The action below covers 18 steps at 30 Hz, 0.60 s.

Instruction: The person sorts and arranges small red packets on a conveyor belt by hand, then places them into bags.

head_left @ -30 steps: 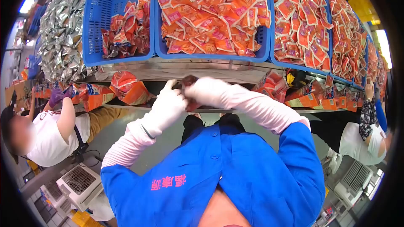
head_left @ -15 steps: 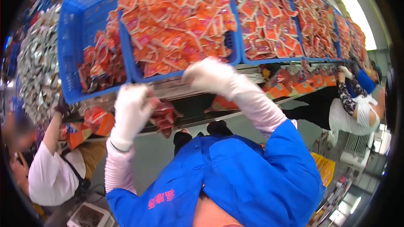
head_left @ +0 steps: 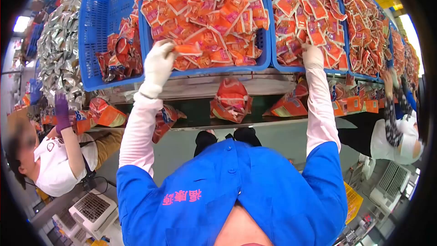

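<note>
From my remote seat, the orange packet point(head_left: 191, 48) lies at about 11 o'clock in the view. It is on the front edge of the heap of orange sachets point(head_left: 205, 13) that fills the middle blue crate point(head_left: 214, 70). The left hand point(head_left: 157, 64), in a white glove, has its fingers curled tight onto the packet's near end and pinches it against the crate's front rim.

The right hand point(head_left: 313, 57), also gloved, is up at 1 o'clock. Its fingertips are pushed in among the sachets of the right-hand crate point(head_left: 318, 71). They are buried there, so I cannot tell whether they are closed on anything. Both arms wear pale pink sleeves, and these run down to the blue jacket point(head_left: 236, 191) at 6 o'clock.

At 10 o'clock, just beside the middle crate, a third crate point(head_left: 98, 18) holds darker red packets point(head_left: 120, 57). Past it, near 9 o'clock, is a bank of silver pouches point(head_left: 59, 41). Under the crates a shelf carries filled orange bags point(head_left: 231, 100), just above the centre of the view.

A co-worker's purple-gloved hand point(head_left: 61, 111) reaches up at 9 o'clock. Another person in a white top point(head_left: 393, 139) works at 3 o'clock.
</note>
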{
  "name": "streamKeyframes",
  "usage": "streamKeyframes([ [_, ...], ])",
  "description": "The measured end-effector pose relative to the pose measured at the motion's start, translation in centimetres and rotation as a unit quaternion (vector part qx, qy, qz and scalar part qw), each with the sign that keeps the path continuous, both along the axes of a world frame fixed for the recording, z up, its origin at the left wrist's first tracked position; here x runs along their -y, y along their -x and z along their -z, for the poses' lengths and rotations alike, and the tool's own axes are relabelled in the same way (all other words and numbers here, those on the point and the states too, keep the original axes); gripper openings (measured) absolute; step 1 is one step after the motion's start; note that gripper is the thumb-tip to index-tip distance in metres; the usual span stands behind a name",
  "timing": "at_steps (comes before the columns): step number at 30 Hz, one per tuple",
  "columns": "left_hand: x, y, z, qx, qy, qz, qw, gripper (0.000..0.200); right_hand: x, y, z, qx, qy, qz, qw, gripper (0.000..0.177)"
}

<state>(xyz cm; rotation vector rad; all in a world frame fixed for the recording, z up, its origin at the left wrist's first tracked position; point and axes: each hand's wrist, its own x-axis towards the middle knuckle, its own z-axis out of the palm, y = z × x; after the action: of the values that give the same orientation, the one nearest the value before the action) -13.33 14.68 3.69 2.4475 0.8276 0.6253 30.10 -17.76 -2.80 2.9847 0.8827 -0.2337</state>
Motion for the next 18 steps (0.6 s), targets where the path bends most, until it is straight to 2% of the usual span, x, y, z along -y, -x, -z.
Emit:
streamKeyframes([
  [1,0.5,1.0,-0.4,0.034,0.039,-0.014,0.999,0.017,0.4,0.7,-1.4,0.021,-0.018,0.008,1.000,0.030],
  [2,1.3,1.6,-0.7,0.075,0.168,-0.047,0.982,0.015,0.5,1.1,-2.6,0.031,-0.014,0.002,0.999,0.039],
  [3,1.9,2.1,-1.2,0.073,0.170,-0.049,0.982,0.015,0.8,0.7,-2.1,0.029,-0.012,0.001,1.000,0.039],
  [5,3.0,2.8,-2.8,0.191,0.370,0.003,0.909,0.013,1.2,-0.2,-1.0,-0.068,-0.186,0.005,0.980,0.048],
  [6,4.0,3.0,-4.2,0.199,0.406,0.028,0.891,0.011,0.4,0.7,-3.2,-0.172,-0.203,0.038,0.963,0.051],
  [7,5.5,3.0,-5.7,0.199,0.407,0.028,0.891,0.011,-0.3,2.2,-4.9,-0.171,-0.203,0.038,0.963,0.051],
  [8,7.3,3.0,-7.3,0.163,0.396,0.069,0.901,0.011,-1.0,4.0,-6.3,-0.284,-0.353,0.051,0.890,0.048],
  [9,8.7,2.9,-7.9,0.125,0.385,0.109,0.908,0.012,-1.6,5.7,-7.6,-0.387,-0.487,0.063,0.780,0.046],
  [11,10.8,3.1,-4.6,0.063,0.161,0.157,0.972,0.021,-3.0,9.0,-10.1,-0.498,-0.481,-0.025,0.721,0.043],
  [12,11.4,3.1,-3.8,-0.032,0.020,0.167,0.985,0.023,-4.8,12.4,-11.2,-0.502,-0.520,-0.041,0.690,0.041],
  [13,11.3,3.1,-1.8,-0.174,-0.046,0.205,0.962,0.024,-7.0,16.3,-11.8,-0.505,-0.557,-0.057,0.657,0.039],
  [15,12.0,4.1,-0.5,-0.242,-0.135,0.221,0.935,0.032,-10.8,21.9,-12.1,-0.532,-0.571,-0.081,0.620,0.036],
  [16,12.0,4.9,-0.6,-0.137,-0.122,0.240,0.953,0.050,-12.3,24.4,-12.0,-0.548,-0.568,-0.077,0.609,0.034],
  [17,12.0,5.7,-1.9,-0.137,-0.121,0.235,0.954,0.050,-13.4,26.6,-11.8,-0.566,-0.564,-0.072,0.598,0.032],
  [18,11.8,6.3,-4.1,-0.243,0.016,0.229,0.942,0.059,-13.7,28.7,-11.7,-0.606,-0.540,-0.063,0.580,0.031],
])
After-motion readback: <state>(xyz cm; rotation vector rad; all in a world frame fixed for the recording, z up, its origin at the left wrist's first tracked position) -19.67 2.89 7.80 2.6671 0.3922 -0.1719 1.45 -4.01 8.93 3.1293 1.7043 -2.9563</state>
